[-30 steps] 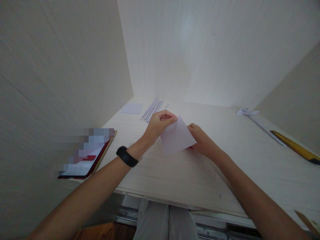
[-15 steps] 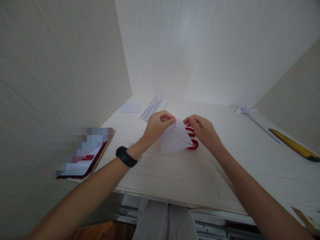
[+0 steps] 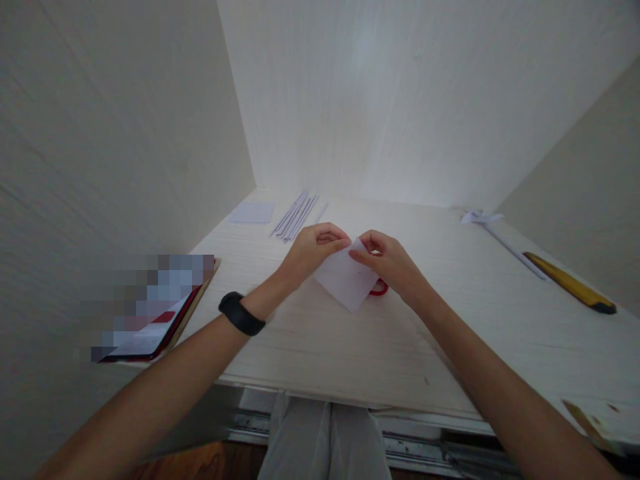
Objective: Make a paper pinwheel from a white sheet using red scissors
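Pale grained walls (image 3: 360, 120) rise around the desk (image 3: 320, 360); we log all positions against one landmark, the white paper sheet (image 3: 343, 277). Sheet: tilted, one corner pointing toward the body; we cannot tell whether that corner touches the desk. Left grip (image 3: 316, 248): thumb and fingertips pinched together on the sheet's upper-left edge. Right grip (image 3: 393, 257): clamped on it too, thumb on the near face close to the top corner, fingers curled behind. Our reading: pinching from both sides steadies limp paper, and neighbouring thumbs allow fine adjustment at that corner. Red loop (image 3: 381, 291): just beside the sheet's right edge, the rest of it hidden from us, probably kept within reach. Beyond the sheet, to its left: thin paper sticks (image 3: 295, 217), laid roughly lengthwise together, perhaps for easy picking; farther left, a flat pale card (image 3: 252, 213). Well right of the sheet: a paper-topped stick (image 3: 481, 218) beside a yellow tool (image 3: 570, 283), both presumably set aside for working room. Well left: a device (image 3: 143, 337), its screen blurred, placed, we suppose, for glancing at
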Tool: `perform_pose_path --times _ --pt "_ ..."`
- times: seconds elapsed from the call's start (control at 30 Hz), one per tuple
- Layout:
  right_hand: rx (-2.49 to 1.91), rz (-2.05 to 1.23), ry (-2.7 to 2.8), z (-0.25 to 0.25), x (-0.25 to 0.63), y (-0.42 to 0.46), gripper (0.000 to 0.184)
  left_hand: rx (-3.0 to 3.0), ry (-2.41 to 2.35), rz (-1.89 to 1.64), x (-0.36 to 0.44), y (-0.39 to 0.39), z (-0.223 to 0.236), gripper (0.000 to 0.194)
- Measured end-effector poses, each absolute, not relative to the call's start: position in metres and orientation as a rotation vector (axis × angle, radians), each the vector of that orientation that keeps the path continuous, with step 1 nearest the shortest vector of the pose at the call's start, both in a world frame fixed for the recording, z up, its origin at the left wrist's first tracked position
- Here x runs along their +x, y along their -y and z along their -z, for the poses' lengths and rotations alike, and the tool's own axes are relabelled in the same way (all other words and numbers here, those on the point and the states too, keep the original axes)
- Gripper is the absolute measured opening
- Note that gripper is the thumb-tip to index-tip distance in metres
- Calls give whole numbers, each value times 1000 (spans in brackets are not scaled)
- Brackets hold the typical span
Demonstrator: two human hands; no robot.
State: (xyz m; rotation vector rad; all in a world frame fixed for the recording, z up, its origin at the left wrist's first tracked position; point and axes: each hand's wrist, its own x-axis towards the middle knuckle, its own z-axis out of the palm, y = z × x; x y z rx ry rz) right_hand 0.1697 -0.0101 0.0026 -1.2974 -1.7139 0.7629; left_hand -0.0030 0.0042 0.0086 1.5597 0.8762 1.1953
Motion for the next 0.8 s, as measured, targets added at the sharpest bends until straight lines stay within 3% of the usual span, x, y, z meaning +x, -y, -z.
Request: perform_pose_path --times 0.23,0.8 --pt "-1271 -846 1705 -7 170 13 22 1545 -826 -1138 -5 -5 -9 17" --pt "-1261 -907 1747 -10 167 17 27 1572 -833 -1101 -4 -3 -12 10"
